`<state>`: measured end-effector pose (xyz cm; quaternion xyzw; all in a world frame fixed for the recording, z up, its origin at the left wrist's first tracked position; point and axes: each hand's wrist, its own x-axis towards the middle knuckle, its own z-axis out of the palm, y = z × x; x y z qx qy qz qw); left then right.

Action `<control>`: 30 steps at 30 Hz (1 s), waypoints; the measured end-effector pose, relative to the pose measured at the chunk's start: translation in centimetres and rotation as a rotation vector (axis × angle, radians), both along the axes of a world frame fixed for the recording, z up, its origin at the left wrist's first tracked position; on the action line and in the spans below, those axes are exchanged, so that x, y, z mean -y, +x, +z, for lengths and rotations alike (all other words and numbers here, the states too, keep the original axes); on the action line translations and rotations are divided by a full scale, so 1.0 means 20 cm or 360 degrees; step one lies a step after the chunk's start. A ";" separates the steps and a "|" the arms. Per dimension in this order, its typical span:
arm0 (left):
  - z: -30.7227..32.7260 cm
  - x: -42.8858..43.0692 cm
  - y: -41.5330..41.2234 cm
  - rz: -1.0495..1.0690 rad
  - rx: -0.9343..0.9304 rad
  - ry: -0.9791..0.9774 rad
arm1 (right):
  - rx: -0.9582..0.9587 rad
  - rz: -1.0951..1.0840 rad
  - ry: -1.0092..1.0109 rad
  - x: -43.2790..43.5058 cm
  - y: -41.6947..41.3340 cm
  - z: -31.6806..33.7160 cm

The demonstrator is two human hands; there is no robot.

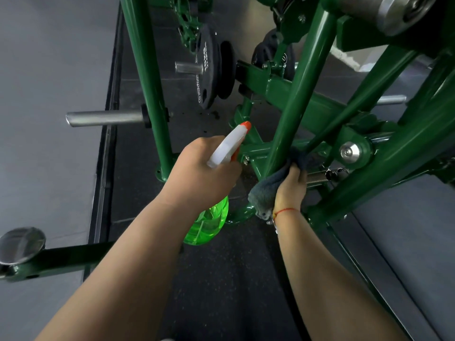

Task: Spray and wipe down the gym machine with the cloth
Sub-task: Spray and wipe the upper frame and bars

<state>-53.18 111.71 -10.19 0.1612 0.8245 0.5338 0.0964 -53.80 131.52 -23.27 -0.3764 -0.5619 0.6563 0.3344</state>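
Head view, left grip: the left grip (202,173) is curled round the neck of a translucent green plastic spray bottle with a white trigger head and orange nozzle (209,225). The nozzle points at a low joint of the frame, and no mist shows.
Head view, right grip: the right grip (290,188) is bunched round a grey-blue fluffy cloth (263,193) and presses it to the foot of a slanted tube of the dark green painted steel gym machine (302,89).
Where the cloth is: low down, partly wrapped round that tube, near the black speckled rubber floor (234,279).
Done so far: the paint near the hands looks glossy, perhaps wiped, though the glare makes that hard to judge.
Left to do: a good deal, I'd reckon. The upper tubes, the bare steel peg (105,118) and the black weight plates (209,70) lie well apart from the cloth.
Stage: mid-job, I'd say, wiping a lower joint with the bottle at the ready.
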 end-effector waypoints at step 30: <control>0.08 0.14 0.02 0.0304 -0.0094 0.0077 | 0.0263 -0.0180 0.2607 0.08 0.12 0.26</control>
